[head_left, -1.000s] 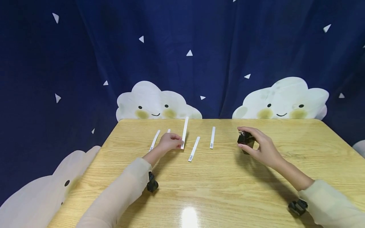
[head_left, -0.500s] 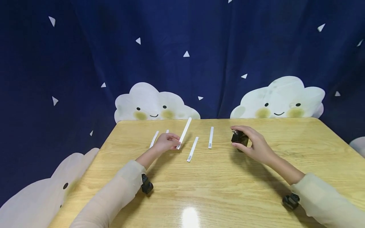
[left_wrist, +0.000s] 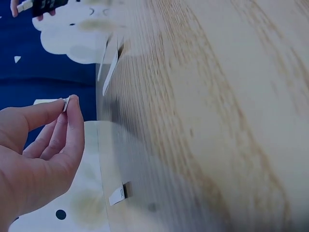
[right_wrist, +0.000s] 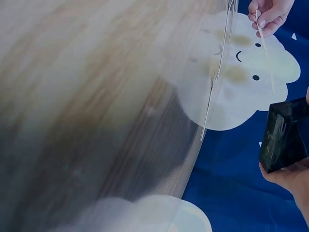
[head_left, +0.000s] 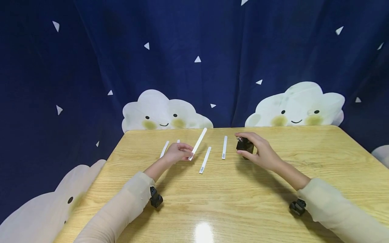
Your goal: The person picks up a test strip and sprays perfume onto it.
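Note:
My left hand [head_left: 176,152] pinches a white paper test strip [head_left: 199,141] by its printed lower end, between thumb and fingertips. The strip is raised off the table and leans up to the right. Across from it, my right hand [head_left: 262,153] grips a dark square perfume bottle [head_left: 244,145] above the table, one finger over its top and the thumb below. In the right wrist view the glossy bottle [right_wrist: 280,137] appears at the right edge, apart from the held strip [right_wrist: 265,53]. Two more strips, one nearer [head_left: 205,160] and one farther [head_left: 224,147], lie between the hands.
Further strips lie left of and behind my left hand, a leftmost strip [head_left: 164,149] and another strip [head_left: 178,140] partly hidden by the hand. The wooden table [head_left: 231,199] ends at a dark blue curtain [head_left: 182,27] printed with clouds. Small black cameras sit at both wrists.
My right hand has moved left with the perfume bottle, closer to the held strip. The strip in my left hand has tilted from nearly upright to leaning right.

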Demonstrator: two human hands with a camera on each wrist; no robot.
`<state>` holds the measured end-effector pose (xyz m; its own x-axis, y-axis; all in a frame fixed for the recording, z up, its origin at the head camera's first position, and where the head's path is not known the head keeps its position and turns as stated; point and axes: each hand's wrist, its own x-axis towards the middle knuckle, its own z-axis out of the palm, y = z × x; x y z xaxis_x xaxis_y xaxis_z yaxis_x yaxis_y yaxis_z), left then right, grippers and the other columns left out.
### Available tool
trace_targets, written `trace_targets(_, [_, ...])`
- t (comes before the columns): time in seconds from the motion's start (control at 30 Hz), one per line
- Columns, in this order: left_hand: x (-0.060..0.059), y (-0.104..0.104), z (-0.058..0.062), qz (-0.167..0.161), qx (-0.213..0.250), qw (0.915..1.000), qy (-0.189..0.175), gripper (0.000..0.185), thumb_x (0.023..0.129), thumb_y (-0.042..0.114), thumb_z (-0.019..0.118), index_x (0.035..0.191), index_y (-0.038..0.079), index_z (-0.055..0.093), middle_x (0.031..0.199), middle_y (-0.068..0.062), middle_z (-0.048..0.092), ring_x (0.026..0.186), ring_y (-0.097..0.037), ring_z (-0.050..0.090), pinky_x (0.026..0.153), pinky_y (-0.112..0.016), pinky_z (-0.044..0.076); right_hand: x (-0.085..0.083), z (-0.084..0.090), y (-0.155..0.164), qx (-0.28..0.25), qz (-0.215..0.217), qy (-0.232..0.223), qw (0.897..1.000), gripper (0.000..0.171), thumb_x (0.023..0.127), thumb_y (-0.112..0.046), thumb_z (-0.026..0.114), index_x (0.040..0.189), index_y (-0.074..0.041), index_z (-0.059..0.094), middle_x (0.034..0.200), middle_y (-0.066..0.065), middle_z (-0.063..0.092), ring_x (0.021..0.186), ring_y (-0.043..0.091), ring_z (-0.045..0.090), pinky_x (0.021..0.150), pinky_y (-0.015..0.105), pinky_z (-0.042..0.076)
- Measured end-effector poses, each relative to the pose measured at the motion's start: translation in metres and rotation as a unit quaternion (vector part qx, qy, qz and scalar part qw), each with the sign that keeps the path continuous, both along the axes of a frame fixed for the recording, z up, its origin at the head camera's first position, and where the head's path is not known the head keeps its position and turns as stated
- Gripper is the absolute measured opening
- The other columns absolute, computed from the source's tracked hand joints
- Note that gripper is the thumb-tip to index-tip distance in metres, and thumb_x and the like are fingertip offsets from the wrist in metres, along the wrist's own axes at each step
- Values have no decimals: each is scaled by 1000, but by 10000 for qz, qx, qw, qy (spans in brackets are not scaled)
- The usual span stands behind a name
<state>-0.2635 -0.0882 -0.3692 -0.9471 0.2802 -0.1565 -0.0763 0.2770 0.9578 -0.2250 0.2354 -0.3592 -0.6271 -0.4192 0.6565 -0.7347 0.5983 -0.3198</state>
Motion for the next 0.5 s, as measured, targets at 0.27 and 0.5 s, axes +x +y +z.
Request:
trace_targets(0.27, [4, -1, 0, -127, -254, 9996, 25, 26, 85, -2, 65, 111, -8, 63, 86, -8, 71, 70, -8, 66, 83, -38, 60, -6, 1, -8, 148, 31, -31, 9999, 57, 78, -15, 79, 131, -13, 56, 128, 4, 62, 119, 21, 57, 101, 19, 44])
trace_targets(0.5, [5, 0, -1, -198, -285, 9992, 200, 23, 84, -2, 66, 106, -8, 65, 80, -5, 71, 70, -9, 67, 78, -35, 60, -9, 5, -19, 265, 97, 90, 9996, 55, 77, -15, 80, 127, -14, 58, 125, 3, 63, 116, 19, 58, 92, 36, 51])
